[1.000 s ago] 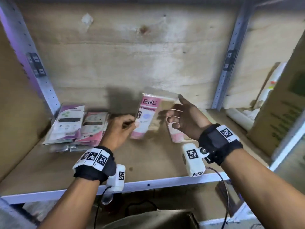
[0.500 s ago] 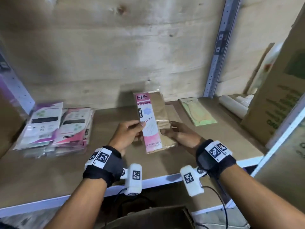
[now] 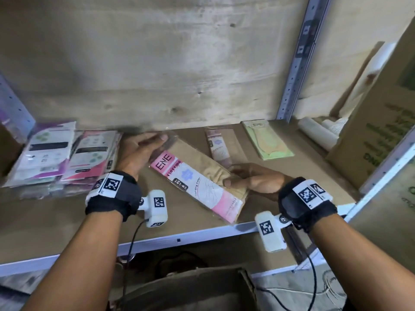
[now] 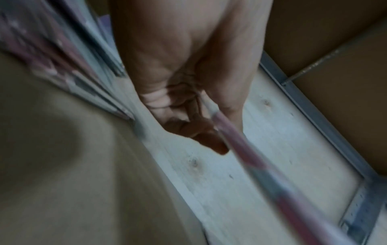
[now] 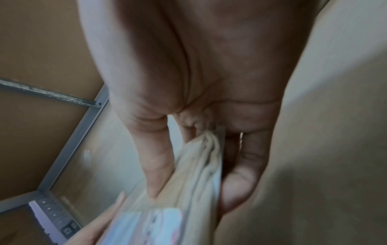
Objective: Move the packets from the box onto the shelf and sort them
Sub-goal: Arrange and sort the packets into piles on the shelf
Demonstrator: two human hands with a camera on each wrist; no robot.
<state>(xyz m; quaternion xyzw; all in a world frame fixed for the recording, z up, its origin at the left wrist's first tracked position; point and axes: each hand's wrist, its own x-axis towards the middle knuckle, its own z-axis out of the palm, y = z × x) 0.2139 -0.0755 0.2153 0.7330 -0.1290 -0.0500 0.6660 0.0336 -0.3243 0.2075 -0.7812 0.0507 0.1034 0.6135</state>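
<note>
A pink-and-white ENE stocking packet [image 3: 197,182] with beige fabric inside lies slanted just above the shelf board [image 3: 67,221]. My left hand [image 3: 143,151] pinches its far upper-left end, seen edge-on as the packet [image 4: 251,157] in the left wrist view. My right hand [image 3: 253,180] pinches its right long edge, thumb on top and fingers under the packet [image 5: 199,174]. A second pink packet [image 3: 219,145] and a green packet [image 3: 267,140] lie flat behind. A stack of pink and purple packets [image 3: 56,158] sits at the left.
An open cardboard box [image 3: 190,288] stands below the shelf's white front rail [image 3: 179,240]. A large printed carton [image 3: 381,135] and white rolls [image 3: 318,133] fill the right bay beyond the metal upright [image 3: 294,75]. A wooden back wall closes the shelf.
The packet went from standing upright to lying slanted and low. My left hand slid to its far end. The second pink packet behind it has come into sight.
</note>
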